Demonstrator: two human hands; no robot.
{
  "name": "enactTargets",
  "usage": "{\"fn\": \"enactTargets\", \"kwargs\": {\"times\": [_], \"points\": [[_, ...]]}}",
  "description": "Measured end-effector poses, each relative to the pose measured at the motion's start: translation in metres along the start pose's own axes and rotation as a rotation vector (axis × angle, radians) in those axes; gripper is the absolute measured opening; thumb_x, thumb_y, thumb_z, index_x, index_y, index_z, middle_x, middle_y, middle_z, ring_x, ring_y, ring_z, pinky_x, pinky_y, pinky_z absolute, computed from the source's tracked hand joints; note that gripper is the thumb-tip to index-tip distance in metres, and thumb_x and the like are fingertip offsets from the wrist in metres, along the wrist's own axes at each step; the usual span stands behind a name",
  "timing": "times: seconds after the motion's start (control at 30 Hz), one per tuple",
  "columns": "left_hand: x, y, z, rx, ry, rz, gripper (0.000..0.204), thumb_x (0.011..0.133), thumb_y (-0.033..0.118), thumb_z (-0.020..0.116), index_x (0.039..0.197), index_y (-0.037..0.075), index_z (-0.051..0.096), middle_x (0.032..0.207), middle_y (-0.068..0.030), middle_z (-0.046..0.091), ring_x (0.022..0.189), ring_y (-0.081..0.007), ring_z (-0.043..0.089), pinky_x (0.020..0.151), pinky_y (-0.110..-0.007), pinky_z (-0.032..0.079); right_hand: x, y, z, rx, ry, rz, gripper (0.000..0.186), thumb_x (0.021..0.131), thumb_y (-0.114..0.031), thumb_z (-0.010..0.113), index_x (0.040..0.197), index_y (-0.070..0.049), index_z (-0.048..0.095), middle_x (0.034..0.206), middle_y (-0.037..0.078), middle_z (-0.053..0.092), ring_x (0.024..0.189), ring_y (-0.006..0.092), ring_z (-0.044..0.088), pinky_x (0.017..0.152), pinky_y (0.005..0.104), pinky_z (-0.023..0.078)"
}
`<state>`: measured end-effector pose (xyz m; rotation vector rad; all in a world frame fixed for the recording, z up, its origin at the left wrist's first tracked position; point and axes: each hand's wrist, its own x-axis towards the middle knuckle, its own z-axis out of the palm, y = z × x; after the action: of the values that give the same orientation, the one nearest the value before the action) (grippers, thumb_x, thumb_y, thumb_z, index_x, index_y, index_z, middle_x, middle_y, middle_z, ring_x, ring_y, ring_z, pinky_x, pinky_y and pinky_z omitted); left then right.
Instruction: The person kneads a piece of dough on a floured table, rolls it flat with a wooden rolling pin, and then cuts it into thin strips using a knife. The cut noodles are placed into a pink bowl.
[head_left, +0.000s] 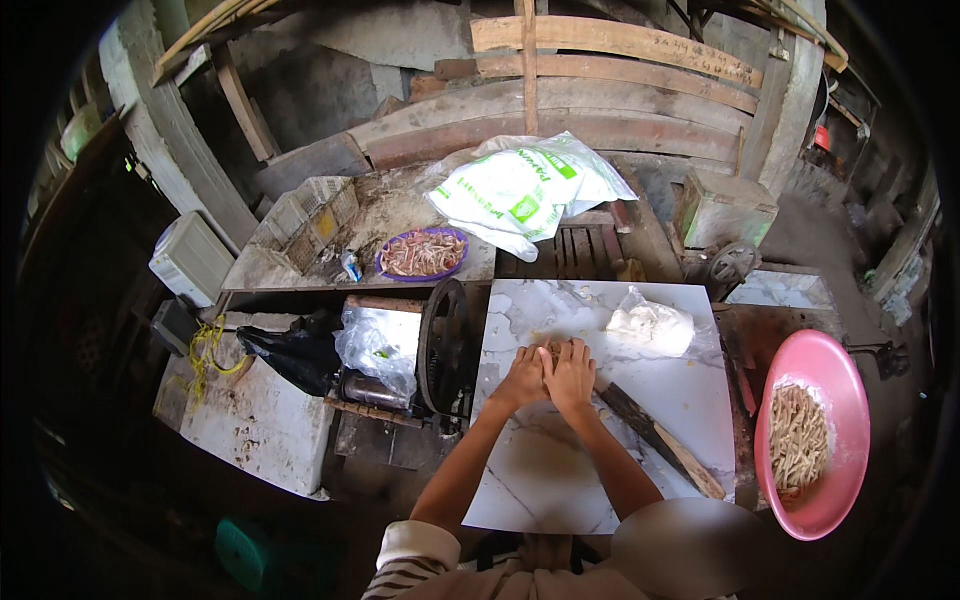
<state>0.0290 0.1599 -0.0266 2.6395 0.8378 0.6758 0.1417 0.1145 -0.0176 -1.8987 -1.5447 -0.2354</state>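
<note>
At the near edge, a pale-cuffed, striped sleeve (415, 560) is pushed back on the left arm, with a green plastic stool (243, 553) low on the left. Both forearms reach over a white marble-patterned tabletop (510, 495). Across its right part lies a long, flat wooden tool (665, 445), dark along most of its length and pale at the near end, its far end just beside the right wrist. Off the right edge stands a pink oval basin (850, 440) holding pale, floury dough strips (798, 440). Near the middle of the tabletop, the left hand (526, 378) and right hand (571, 374) press together, fingers bent over a small brownish lump (554, 348) that they mostly hide; how firmly either grips it, I cannot tell. Just beyond to the right sits a clear plastic bag of something white (650, 328). Left of the tabletop, a machine with a large dark flywheel (446, 345) carries crumpled clear plastic (378, 350), beside a black plastic bag (300, 352). Farther back, a worktop bears a purple basket (463, 262) of reddish strips (422, 253), a grey plastic crate (305, 222) and a white-and-green sack (515, 195), with wooden planks (620, 45) behind.
</note>
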Motion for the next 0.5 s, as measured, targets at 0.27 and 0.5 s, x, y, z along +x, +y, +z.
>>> {"fn": "enactTargets", "kwargs": {"times": [0.27,0.5], "points": [[0.003,0.0,0.008,-0.033,0.079,-0.066,0.069,0.061,0.02,0.08,0.116,-0.004,0.047,0.107,-0.0176,0.051,0.101,-0.0356,0.047,0.093,-0.042,0.04,0.013,0.017,0.009,0.124,0.005,-0.049,0.028,0.095,-0.023,0.048,0.083,-0.001,0.06,0.084,0.015,0.058,0.08,0.0343,0.057,0.068,0.0428,0.048],[0.005,-0.011,0.01,-0.08,0.179,-0.036,0.065,0.063,0.022,0.08,0.115,-0.001,0.05,0.103,-0.0168,0.055,0.098,-0.0357,0.052,0.087,-0.041,0.045,0.031,0.022,0.017,0.198,-0.063,-0.026,0.037,0.098,-0.023,0.043,0.076,0.002,0.062,0.073,0.019,0.062,0.063,0.0369,0.06,0.058,0.0428,0.05]]}}
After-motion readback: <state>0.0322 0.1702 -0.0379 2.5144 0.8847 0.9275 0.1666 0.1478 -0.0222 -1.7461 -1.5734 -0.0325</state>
